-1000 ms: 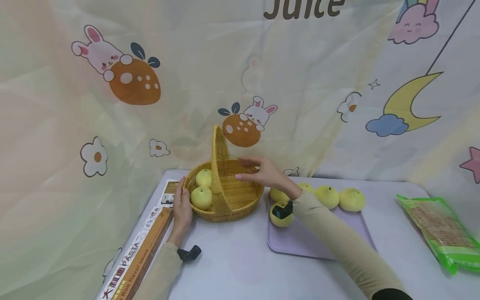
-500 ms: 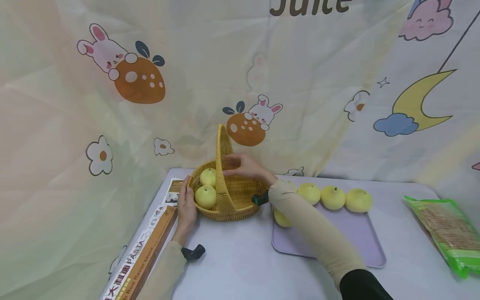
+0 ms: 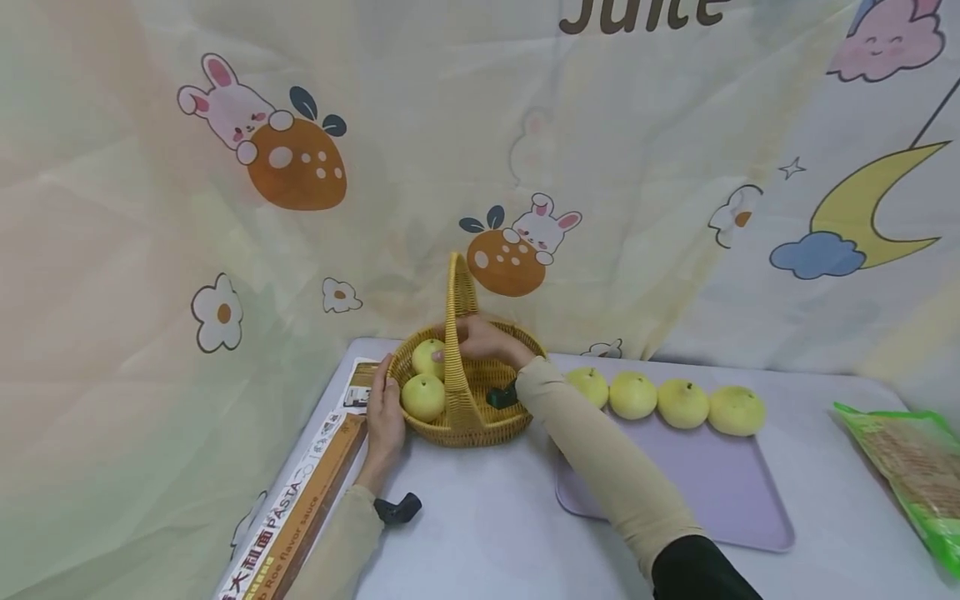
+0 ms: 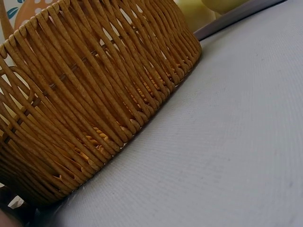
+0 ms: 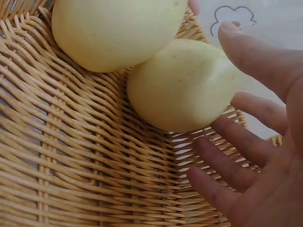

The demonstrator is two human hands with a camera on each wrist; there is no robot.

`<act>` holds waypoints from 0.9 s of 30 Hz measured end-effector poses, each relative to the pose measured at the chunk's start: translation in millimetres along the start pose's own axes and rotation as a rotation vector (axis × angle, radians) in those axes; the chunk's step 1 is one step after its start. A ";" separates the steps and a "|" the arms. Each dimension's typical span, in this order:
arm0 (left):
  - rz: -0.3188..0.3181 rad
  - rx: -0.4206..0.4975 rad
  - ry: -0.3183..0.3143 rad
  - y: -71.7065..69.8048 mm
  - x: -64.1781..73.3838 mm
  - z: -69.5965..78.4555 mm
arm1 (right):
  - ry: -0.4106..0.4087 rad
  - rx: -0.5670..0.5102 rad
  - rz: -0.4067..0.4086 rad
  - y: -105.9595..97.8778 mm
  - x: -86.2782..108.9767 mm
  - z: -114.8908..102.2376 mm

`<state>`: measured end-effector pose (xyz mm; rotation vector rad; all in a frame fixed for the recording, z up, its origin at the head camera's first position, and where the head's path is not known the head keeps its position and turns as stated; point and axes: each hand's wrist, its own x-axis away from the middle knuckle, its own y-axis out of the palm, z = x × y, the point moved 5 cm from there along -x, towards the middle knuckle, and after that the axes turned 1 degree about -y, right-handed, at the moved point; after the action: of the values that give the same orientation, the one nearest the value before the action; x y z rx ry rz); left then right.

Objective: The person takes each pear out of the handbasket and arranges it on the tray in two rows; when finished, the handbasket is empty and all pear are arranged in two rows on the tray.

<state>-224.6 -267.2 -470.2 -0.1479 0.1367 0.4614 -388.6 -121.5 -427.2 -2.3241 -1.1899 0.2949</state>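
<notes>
Far fruit (image 3: 424, 358): in basket, just left of the right hand; judged firm, smooth, moderately light, prone to bruising; take around its middle.
Right hand (image 3: 487, 340): released, thumb and fingers spread about the far fruit; contact unconfirmed.
Left hand (image 3: 386, 421): straight fingers resting on the basket's outer side, no clench evident.
Basket (image 3: 480, 433): between the hands; judged light, springy; hold by rim.
Handle (image 3: 454, 358): arches over the right hand, restricting lift.
Near fruit (image 3: 423, 397): close beside the far one, crowding fingers.
Tray (image 3: 697, 483): right of the right hand, bearing more fruit.
Pasta box (image 3: 307, 492): left of the left hand.
</notes>
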 end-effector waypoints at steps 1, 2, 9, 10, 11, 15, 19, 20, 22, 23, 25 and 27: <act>0.001 -0.002 0.000 0.2 0.1 0.4 | 0.002 -0.010 -0.006 1.5 -0.7 1.1; 0.002 -0.004 -0.001 0.5 0.3 0.8 | 0.004 -0.013 -0.011 3.0 -1.5 2.8; 0.000 -0.018 -0.011 2.2 0.5 0.7 | -0.032 0.064 -0.005 9.5 -6.9 7.2; 0.001 -0.017 -0.010 2.0 1.0 1.5 | -0.041 0.077 -0.006 10.4 -7.6 6.4; 0.003 -0.017 -0.008 1.8 1.3 1.9 | -0.049 0.099 -0.006 11.3 -8.5 5.6; 0.009 -0.020 -0.011 1.2 0.2 -2.3 | -0.061 0.196 -0.006 13.8 -10.7 4.7; 0.016 -0.035 -0.015 0.5 -7.3 -19.5 | -0.087 0.257 0.018 13.8 -11.4 3.6; 0.019 -0.036 -0.010 0.4 -9.2 -23.9 | -0.094 0.259 0.023 13.7 -11.0 2.9; 0.024 -0.043 0.004 -0.3 -12.3 -30.6 | -0.107 0.245 0.050 12.1 -9.7 1.7; 0.025 -0.044 0.012 -0.6 -13.2 -32.6 | -0.109 0.230 0.065 10.9 -8.8 1.7; 0.026 -0.047 0.031 -1.1 -14.1 -34.8 | -0.110 0.179 0.088 9.0 -6.4 2.3; 0.024 -0.053 0.043 -1.4 -14.3 -35.8 | -0.110 0.107 0.108 6.2 -2.5 2.3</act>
<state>-240.1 -280.8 -502.8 -0.2078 0.1683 0.4859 -386.8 -125.8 -432.6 -2.3071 -1.0731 0.5181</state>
